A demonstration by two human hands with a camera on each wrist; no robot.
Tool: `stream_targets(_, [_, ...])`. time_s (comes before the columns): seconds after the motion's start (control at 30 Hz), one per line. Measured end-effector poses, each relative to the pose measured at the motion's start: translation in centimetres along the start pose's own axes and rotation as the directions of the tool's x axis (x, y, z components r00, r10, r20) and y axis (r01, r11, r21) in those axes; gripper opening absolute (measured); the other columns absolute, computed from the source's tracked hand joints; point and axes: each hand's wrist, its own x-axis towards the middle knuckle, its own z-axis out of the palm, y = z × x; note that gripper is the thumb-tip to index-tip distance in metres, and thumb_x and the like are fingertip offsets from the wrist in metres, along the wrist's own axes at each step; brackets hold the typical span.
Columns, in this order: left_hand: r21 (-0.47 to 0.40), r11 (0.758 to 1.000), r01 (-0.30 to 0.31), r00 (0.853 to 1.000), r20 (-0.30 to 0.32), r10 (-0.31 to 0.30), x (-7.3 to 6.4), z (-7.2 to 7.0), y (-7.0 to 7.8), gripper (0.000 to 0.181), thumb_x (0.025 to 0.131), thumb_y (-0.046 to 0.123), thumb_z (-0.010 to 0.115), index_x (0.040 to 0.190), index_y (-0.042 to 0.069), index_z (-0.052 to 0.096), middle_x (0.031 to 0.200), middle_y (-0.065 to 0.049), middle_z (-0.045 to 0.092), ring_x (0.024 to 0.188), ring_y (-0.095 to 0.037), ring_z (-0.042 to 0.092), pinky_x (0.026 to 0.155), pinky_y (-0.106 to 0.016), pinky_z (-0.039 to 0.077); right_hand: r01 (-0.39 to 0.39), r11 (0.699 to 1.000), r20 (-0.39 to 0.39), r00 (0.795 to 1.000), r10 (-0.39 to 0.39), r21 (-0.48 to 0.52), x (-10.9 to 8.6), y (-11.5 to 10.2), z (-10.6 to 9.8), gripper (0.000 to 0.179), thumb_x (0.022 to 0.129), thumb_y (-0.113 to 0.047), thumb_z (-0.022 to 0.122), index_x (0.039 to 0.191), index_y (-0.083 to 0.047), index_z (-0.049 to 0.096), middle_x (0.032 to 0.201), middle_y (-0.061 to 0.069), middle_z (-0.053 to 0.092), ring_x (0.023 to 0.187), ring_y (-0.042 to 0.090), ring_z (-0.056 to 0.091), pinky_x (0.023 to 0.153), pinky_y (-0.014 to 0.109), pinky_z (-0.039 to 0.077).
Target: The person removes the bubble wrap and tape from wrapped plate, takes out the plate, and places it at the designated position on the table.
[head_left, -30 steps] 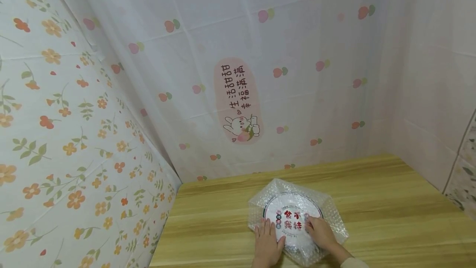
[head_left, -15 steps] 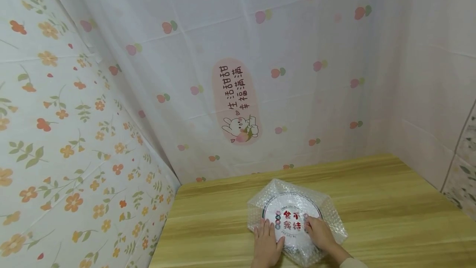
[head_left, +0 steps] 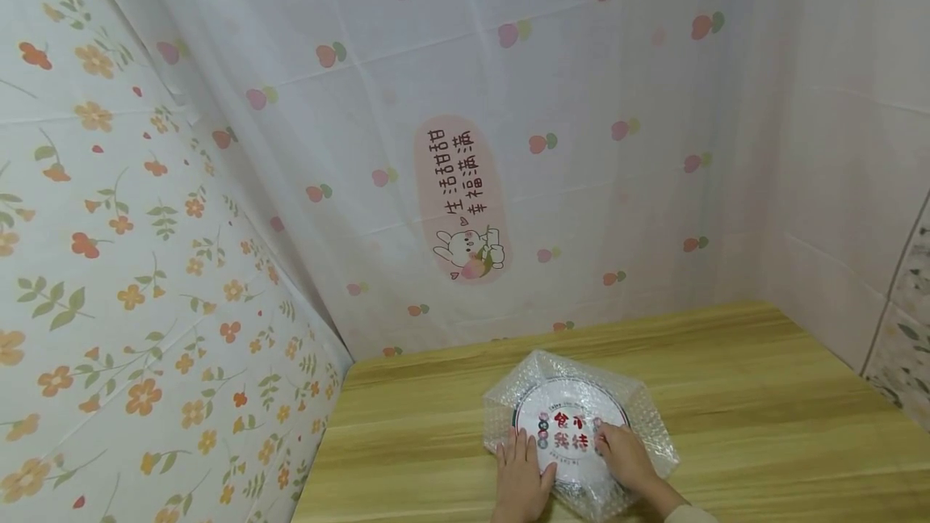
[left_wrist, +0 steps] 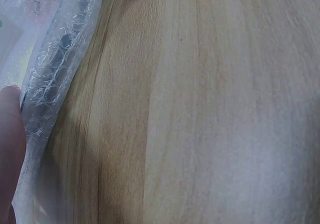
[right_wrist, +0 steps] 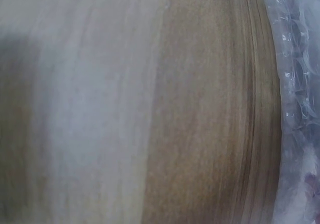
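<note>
Rests the left hand (head_left: 521,479), straight-fingered, on a bubble-wrapped disc (head_left: 572,431) near the far edge of the table (head_left: 407,434); touches it with the right hand (head_left: 625,456), bent-fingered (cannot tell whether pinching).

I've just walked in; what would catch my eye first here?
Probably the pink oval patch with dark lettering and a cartoon rabbit, near the middle of the backdrop cloth. Below it, on the wood-patterned table, a round white thing with red characters lies in bubble wrap, left hand and right hand on it. Orange-flowered cloth fills the left side.
</note>
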Motion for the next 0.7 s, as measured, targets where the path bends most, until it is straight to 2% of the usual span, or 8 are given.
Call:
stream_targets(0.2, [0.002,1.0,-0.003,1.0,-0.006,0.003,-0.03,0.13,-0.07,0.056,0.09,0.044,0.041,0.12,-0.002,0.052,0.128,-0.017,0.045,0.124,-0.032,0.033,0.096,-0.05,0.028,0.018,1.0,-0.033,0.999,-0.018,-0.002,-0.05,-0.04,0.09,0.025,0.076,-0.001,0.063,0.066,-0.013,0.044,0.06,-0.006,0.04,0.059,0.013,0.038,0.053,0.03,0.035])
stream_targets(0.33, [0.0,1.0,-0.006,1.0,-0.017,0.006,-0.01,0.26,-0.1,0.056,0.089,0.044,0.042,0.119,-0.003,0.052,0.127,-0.017,0.046,0.123,-0.033,0.034,0.096,-0.05,0.029,0.013,1.0,-0.027,1.0,-0.013,-0.002,-0.09,-0.02,0.09,0.024,0.076,-0.001,0.063,0.066,-0.013,0.045,0.061,-0.007,0.041,0.059,0.013,0.038,0.053,0.03,0.035])
stream_targets(0.7, [0.007,1.0,-0.003,1.0,0.0,0.003,0.02,0.31,-0.13,0.056,0.09,0.044,0.04,0.119,-0.002,0.052,0.127,-0.017,0.046,0.124,-0.032,0.033,0.096,-0.049,0.029,0.009,1.0,-0.011,1.0,-0.009,0.02,-0.18,-0.05,-0.01,0.022,0.076,-0.002,0.064,0.069,-0.013,0.046,0.064,-0.006,0.045,0.062,0.013,0.039,0.055,0.03,0.035])
